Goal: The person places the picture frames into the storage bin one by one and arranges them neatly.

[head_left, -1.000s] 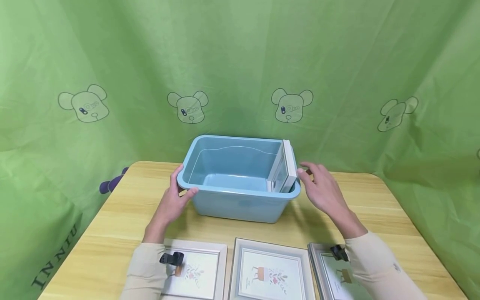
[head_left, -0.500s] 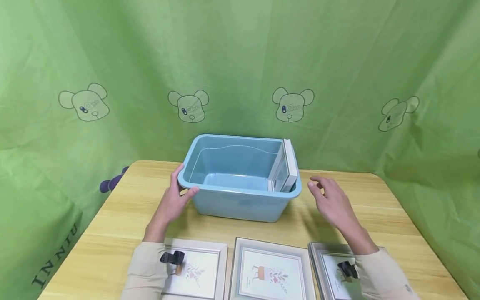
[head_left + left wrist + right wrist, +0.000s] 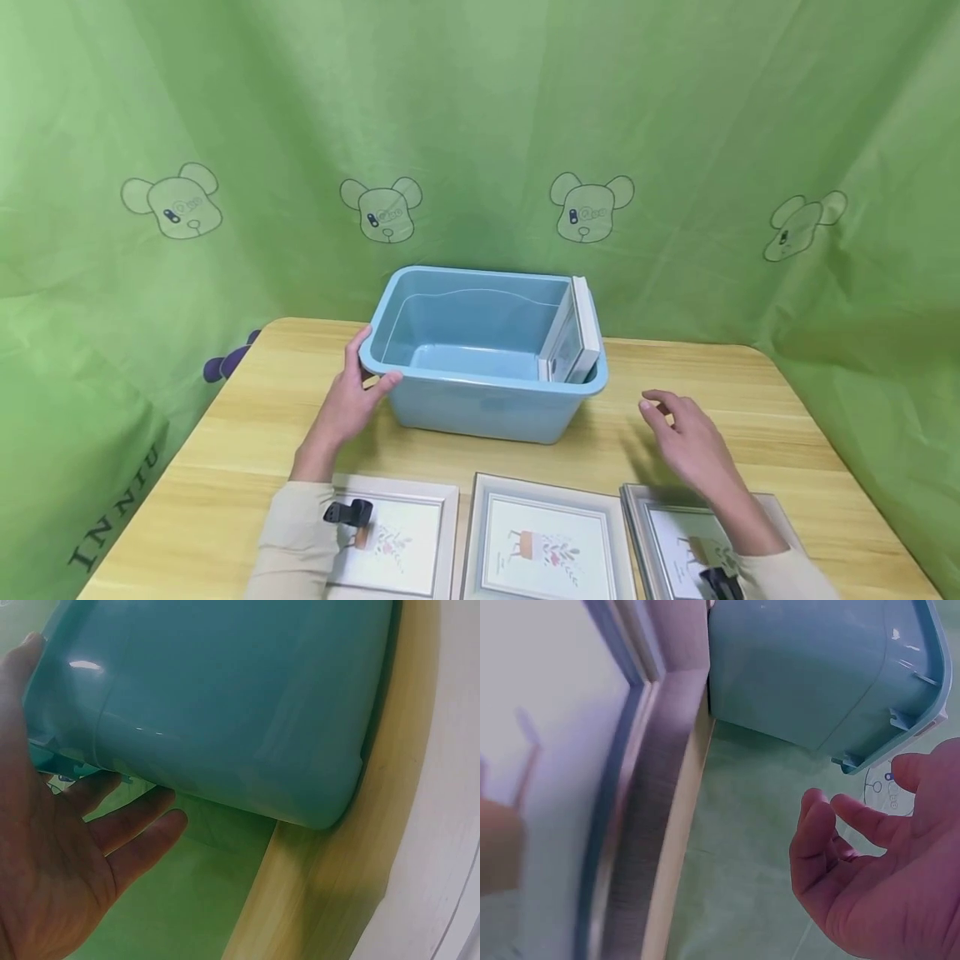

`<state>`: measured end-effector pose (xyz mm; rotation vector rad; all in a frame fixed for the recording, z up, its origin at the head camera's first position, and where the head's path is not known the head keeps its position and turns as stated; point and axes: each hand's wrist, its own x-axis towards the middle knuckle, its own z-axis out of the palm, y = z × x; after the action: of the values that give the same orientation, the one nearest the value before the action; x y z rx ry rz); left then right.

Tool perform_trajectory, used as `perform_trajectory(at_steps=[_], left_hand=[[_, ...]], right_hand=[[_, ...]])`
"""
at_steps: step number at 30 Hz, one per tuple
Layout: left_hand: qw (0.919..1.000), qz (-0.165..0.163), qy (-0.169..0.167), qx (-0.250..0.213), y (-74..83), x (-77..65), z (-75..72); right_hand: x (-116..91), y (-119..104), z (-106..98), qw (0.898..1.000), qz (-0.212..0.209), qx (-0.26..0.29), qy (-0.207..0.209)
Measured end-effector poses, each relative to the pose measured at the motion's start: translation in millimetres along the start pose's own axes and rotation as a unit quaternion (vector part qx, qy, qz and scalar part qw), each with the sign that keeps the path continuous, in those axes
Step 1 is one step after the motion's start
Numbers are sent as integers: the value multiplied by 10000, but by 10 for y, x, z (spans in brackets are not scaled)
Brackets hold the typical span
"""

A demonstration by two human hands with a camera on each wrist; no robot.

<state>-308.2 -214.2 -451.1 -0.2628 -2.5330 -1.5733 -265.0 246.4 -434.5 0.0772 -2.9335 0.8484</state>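
Note:
A light blue plastic bin (image 3: 480, 412) stands on the table toward the back. My left hand (image 3: 345, 404) rests at its front left corner, thumb on the front rim and fingers along the left side. In the left wrist view those fingers (image 3: 142, 825) are spread and nearly straight beside the bin wall. Upright inside the bin, white picture frames (image 3: 576, 333) lean against the right end. My right hand (image 3: 686, 437) hovers right of the bin, loosely curled, holding nothing. Below it lies a silver-edged picture frame (image 3: 648, 542), partly hidden by the forearm.
Two more picture frames lie face up along the front, the left one (image 3: 412, 533) partly under my left forearm and the middle one (image 3: 551, 542) fully beside it. The wooden table (image 3: 240, 442) backs onto a green curtain (image 3: 480, 125). A purple object (image 3: 225, 365) shows behind the left edge.
My right hand has left the bin's right rim and moved right and toward me, over the right picture frame. My left hand stays at the bin's corner.

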Motion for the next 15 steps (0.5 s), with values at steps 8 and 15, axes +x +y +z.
perform_trajectory(at_steps=[8, 15], left_hand=[[10000, 39, 40, 25, 12, -6, -10], [10000, 21, 0, -29, 28, -7, 2]], right_hand=[[-97, 89, 51, 9996, 197, 67, -205], [-186, 145, 27, 9993, 278, -14, -262]])
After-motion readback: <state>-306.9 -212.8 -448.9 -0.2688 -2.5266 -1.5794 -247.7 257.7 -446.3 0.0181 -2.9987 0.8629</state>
